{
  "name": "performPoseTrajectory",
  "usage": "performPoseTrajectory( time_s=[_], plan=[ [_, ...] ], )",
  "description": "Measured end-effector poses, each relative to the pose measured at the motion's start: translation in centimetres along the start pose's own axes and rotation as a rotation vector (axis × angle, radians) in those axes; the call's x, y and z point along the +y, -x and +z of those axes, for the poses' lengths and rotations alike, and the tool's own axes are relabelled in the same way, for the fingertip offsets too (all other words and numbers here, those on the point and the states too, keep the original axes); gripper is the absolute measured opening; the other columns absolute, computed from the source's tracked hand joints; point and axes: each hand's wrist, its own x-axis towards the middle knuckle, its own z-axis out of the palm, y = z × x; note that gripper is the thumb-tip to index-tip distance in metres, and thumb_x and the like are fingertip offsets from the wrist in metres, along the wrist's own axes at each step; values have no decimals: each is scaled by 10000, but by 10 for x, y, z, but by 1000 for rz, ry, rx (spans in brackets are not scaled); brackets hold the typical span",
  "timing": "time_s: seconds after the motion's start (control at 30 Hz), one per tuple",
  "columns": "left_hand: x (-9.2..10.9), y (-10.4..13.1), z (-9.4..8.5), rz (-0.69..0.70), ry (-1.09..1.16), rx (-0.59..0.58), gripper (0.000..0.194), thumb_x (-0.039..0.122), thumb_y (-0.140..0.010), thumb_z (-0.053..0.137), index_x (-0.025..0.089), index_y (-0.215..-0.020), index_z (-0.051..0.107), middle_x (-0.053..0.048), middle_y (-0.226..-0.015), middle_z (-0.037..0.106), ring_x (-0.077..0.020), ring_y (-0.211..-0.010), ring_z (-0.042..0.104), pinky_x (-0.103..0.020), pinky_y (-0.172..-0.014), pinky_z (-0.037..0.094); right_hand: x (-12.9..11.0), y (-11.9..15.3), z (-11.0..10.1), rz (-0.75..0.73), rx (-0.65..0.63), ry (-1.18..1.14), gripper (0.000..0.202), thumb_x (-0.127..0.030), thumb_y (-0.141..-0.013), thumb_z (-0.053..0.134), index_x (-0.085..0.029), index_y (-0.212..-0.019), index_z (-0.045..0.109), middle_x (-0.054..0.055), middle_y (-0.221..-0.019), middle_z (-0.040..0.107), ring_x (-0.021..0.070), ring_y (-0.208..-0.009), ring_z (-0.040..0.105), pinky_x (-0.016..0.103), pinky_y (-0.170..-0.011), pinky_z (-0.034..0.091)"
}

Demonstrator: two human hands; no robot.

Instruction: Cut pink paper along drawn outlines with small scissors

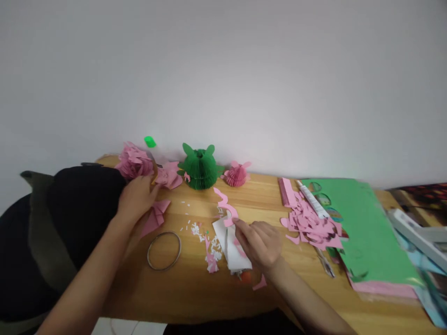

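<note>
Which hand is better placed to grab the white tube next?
Probably the right hand: it is nearer the tube, though it holds a pink strip. The left hand is farther off, by a paper flower.

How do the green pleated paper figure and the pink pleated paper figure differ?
The green figure is dark green, while the pink figure is pink. The green figure is clearly larger; the pink figure is small beside it. The green figure stands left of the pink figure.

Both are rounded and pleated, with ear-like pieces on top, and both stand near the wall.

Plain pale grey wall (279, 93), softly lit; light wooden table (265, 307) with rounded corner against it.
</note>
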Motion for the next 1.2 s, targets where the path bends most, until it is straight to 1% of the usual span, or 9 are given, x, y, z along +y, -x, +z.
performPoseTrajectory(
  time_s=[0.13,0.23,0.33,0.43,0.53,0.73,0.87,1.0,1.2],
  plan=[
    [-20,6,0,124,6,-144,344,113,-734,497,171,-1027,668,-130,-1156,689,-343,-1088,627,-398,-858,502,5,14,-7,-24,-14,-6,136,-55,-898,578,-105,-991,664,-45,-502,518,88,-468,495,272,-492,331],
    [-24,5,3,146,-20,-207,452,62,-651,530,172,-1067,668,-132,-1146,674,-348,-1066,622,-397,-829,506,6,20,-12,-18,-5,6,137,-57,-899,585,-115,-996,662,-53,-491,503,89,-454,478,274,-484,318],
    [-23,5,2,145,-51,-234,400,65,-651,536,168,-1012,673,-90,-1030,673,-306,-988,630,-354,-806,493,7,25,-17,-2,-7,14,121,-93,-913,585,-133,-1007,650,-56,-490,517,95,-436,475,269,-483,332],
    [-21,5,0,150,-82,-249,243,68,-646,540,193,-813,664,-43,-937,659,-264,-955,624,-301,-800,469,9,31,-21,33,-31,8,106,-112,-919,582,-144,-1003,639,-47,-494,559,98,-431,499,263,-488,358],
    [-19,5,-1,145,-112,-268,173,70,-627,556,213,-699,619,-59,-950,651,-275,-959,616,-312,-784,465,11,38,-23,67,-16,-4,130,-110,-909,581,-161,-1014,638,-46,-503,585,99,-424,521,257,-487,375],
    [-13,14,-7,165,-182,-302,304,65,-556,611,215,-816,655,-72,-985,615,-318,-1023,575,-376,-840,443,11,46,-26,124,4,-35,126,-102,-900,586,-160,-996,643,-31,-517,610,105,-433,535,252,-488,385],
    [-7,18,-12,195,-218,-309,205,86,-617,574,204,-774,630,-67,-948,601,-286,-961,568,-363,-812,439,12,48,-27,146,33,-47,106,-88,-892,596,-149,-962,646,-29,-510,598,113,-433,524,256,-497,389],
    [0,5,-25,259,-224,-300,250,110,-675,540,177,-895,639,-74,-1004,594,-256,-983,542,-335,-847,435,17,50,-29,172,47,-37,80,-103,-909,583,-141,-912,653,-28,-503,589,108,-424,514,251,-495,382],
    [16,-40,-35,290,-288,-229,303,140,-774,480,77,-1025,638,-137,-1072,572,-261,-1040,503,-341,-926,388,25,54,-37,189,68,9,93,-89,-920,565,-128,-933,649,-17,-506,601,104,-411,501,249,-490,370]
  ],
)
